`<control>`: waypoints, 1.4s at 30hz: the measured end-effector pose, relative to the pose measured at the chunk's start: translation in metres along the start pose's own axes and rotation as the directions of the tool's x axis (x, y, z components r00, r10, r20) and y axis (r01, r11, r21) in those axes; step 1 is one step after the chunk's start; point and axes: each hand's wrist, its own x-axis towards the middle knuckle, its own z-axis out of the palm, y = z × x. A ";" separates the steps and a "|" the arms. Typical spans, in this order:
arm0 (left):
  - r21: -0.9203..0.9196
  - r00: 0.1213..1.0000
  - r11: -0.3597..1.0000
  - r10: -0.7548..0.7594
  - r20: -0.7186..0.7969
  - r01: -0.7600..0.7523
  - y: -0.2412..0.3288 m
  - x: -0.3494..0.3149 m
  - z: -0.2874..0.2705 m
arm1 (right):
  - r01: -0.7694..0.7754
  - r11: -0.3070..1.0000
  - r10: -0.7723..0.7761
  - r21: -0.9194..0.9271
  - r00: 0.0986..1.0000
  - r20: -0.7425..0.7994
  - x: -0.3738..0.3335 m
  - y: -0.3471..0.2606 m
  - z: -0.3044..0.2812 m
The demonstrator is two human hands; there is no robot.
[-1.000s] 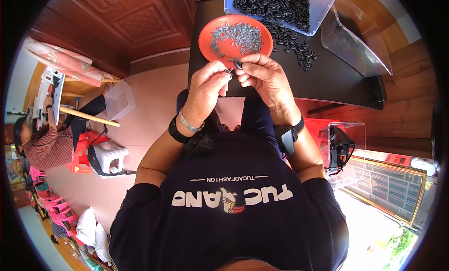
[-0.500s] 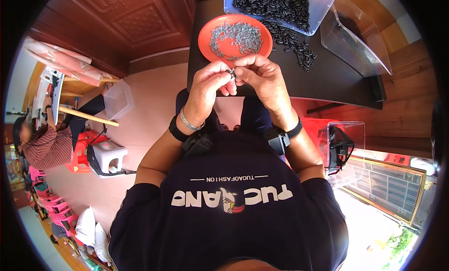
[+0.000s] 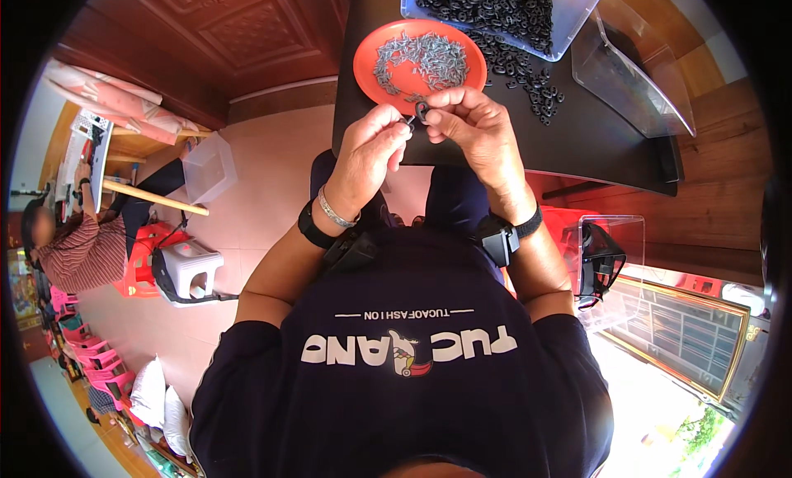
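Observation:
My right hand (image 3: 478, 136) pinches a small black ring-shaped part (image 3: 421, 112) between thumb and fingertips. Close beside it, my left hand (image 3: 370, 151) is closed in a pinch on a small metal pin (image 3: 409, 122), partly covered by the fingertips. Both hands meet just over the near rim of an orange-red plate (image 3: 365, 72). Many small silvery metal pins (image 3: 441, 59) lie scattered on that plate. To its right, loose black parts (image 3: 540, 98) like the held one are spread on the dark table.
A clear plastic bin (image 3: 569, 34) heaped with black parts stands at the table's far side. Right of it leans another clear container (image 3: 627, 82). The dark table (image 3: 594, 152) ends just in front of my lap. Far left, another person (image 3: 82, 259) sits at a desk.
My hands have drawn slightly apart. The black part now shows in my right fingertips, lifted a little away from the left hand. The view has shifted slightly.

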 end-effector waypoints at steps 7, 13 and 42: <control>0.084 1.000 0.996 0.019 -0.024 -0.017 0.001 -0.002 0.000 | 0.018 0.999 -0.018 -0.032 1.000 0.007 -0.002 0.000 -0.001; 0.108 1.000 0.994 0.020 -0.005 -0.019 -0.001 -0.003 -0.002 | 0.021 0.997 -0.021 -0.073 1.000 0.003 -0.003 0.000 0.000; -0.040 1.000 0.999 0.005 -0.019 -0.006 -0.003 0.000 0.005 | 0.112 0.987 -0.113 -0.117 0.994 -0.004 -0.016 0.009 0.020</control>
